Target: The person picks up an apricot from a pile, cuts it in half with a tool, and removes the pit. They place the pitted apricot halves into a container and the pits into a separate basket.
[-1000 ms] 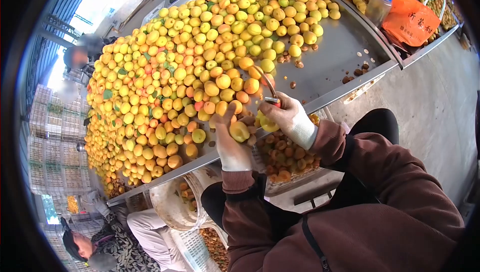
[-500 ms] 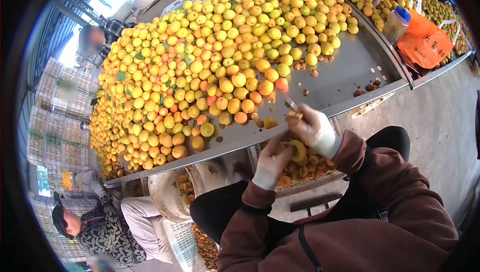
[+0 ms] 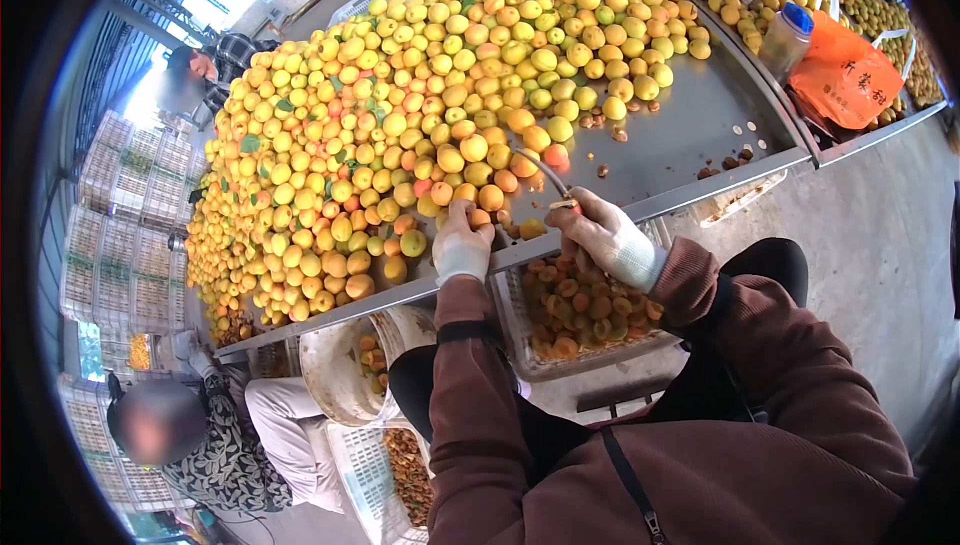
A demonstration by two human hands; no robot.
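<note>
Yellow and orange apricots [image 3: 400, 135] lie heaped on a metal table [image 3: 720, 115]. At the near side of the heap, my left hand [image 3: 464, 248], in a pale glove, has its fingers closed about an orange apricot [image 3: 479, 217], which they partly cover. My right hand [image 3: 600, 230], its glove leaving the fingers bare, grips a knife [image 3: 543, 172] with a thin curved blade pointing toward the heap. Below the table edge, under my right hand, a white crate [image 3: 545, 370] holds split apricot halves [image 3: 590, 310].
To the left stand a stained white bucket [image 3: 325, 370] with fruit pieces and a white basket [image 3: 365, 470] of brown pits. A co-worker [image 3: 225, 455] sits beyond them. At right are an orange bag [image 3: 845, 75] and a blue-lidded jar [image 3: 787, 42]. Stacked crates [image 3: 100, 265] line the far left.
My left hand has left the crate and moved left and up to the fruit. My right hand has shifted slightly left, and the knife blade shows more fully. The crate is less covered.
</note>
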